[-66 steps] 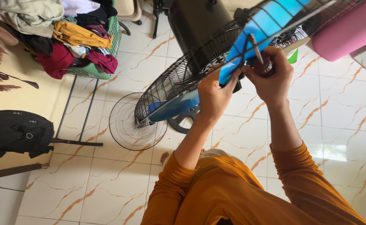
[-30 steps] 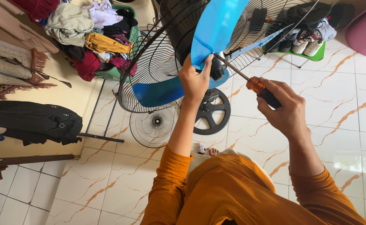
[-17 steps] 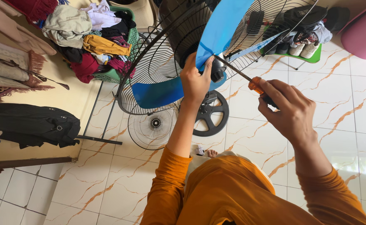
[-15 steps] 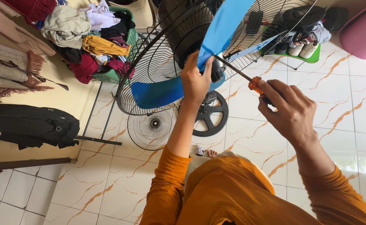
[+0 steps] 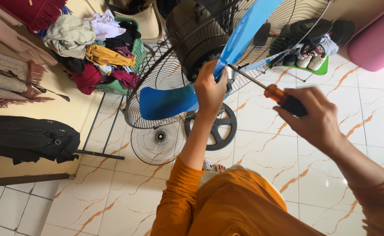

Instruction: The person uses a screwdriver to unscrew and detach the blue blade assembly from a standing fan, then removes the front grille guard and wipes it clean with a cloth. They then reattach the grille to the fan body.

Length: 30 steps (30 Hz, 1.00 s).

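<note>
— Blue plastic, three-bladed: the fan blade (image 5: 227, 65) sits on the motor shaft inside the round black wire rear guard (image 5: 157, 78), up in front of us. Our left hand (image 5: 210, 89) is wrapped around its hub, fingers closed on it, holding it from turning.

— And our right hand (image 5: 316, 122) is clenched on the orange-and-black-handled screwdriver (image 5: 268, 91), whose thin steel shaft runs up to the hub, right beside the left hand's fingers. We can't tell whether the tip is seated in anything; the hub hides it.

— That closeness is our first worry. If the tip skids off, it goes straight into our left fingers or gouges the plastic.

— The long, slanted reach makes that likelier, we'd judge. We grip the handle far from the hub, so pressure comes in at an angle rather than square.

— Then the blade itself. If the left hand's hold slackens, it could spin and a blue edge rap our knuckles or the wire.

— Below us, the round grey wire front guard (image 5: 159, 137) lies flat on the white marbled floor tiles (image 5: 261, 153), next to the round black fan base (image 5: 213, 126). Anything small that comes loose would likely drop there and roll off.

— And the whole fan leans towards us; pushing hard might tip it.
</note>
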Tool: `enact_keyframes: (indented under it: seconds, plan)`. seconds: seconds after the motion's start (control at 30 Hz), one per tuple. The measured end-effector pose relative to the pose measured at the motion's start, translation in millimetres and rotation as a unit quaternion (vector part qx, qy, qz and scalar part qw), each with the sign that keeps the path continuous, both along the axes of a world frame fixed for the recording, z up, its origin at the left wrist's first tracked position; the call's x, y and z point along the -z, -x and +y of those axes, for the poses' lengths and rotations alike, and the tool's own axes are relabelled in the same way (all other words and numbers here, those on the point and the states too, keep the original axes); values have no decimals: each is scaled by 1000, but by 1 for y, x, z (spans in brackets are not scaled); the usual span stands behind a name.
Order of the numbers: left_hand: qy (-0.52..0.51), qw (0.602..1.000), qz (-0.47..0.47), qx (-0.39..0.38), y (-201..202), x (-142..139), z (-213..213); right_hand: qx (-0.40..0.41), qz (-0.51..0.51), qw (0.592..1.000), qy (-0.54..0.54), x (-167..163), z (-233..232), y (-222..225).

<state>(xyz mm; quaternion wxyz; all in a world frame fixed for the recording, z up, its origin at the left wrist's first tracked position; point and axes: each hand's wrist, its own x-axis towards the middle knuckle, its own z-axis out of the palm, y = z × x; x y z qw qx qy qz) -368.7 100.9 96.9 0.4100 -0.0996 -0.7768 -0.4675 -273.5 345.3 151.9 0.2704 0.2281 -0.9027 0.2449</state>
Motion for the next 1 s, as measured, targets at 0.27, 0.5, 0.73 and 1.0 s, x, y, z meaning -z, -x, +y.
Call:
enact_keyframes:
  seconds: [0.27, 0.5, 0.73, 1.0]
  plan:
    - [-31, 999, 7, -4, 10, -8, 3, -1, -467, 833, 296, 12, 20, 41]
    - [-61, 996, -64, 0, 14, -10, 4, 34, 57, 991, -120, 13, 11, 14]
    - [-68, 997, -29, 15, 13, -6, 8, 58, -399, 896, 187, 13, 28, 34]
    - [-59, 996, -60, 14, 13, -3, 9, -20, 27, 999, -28, 5, 14, 8]
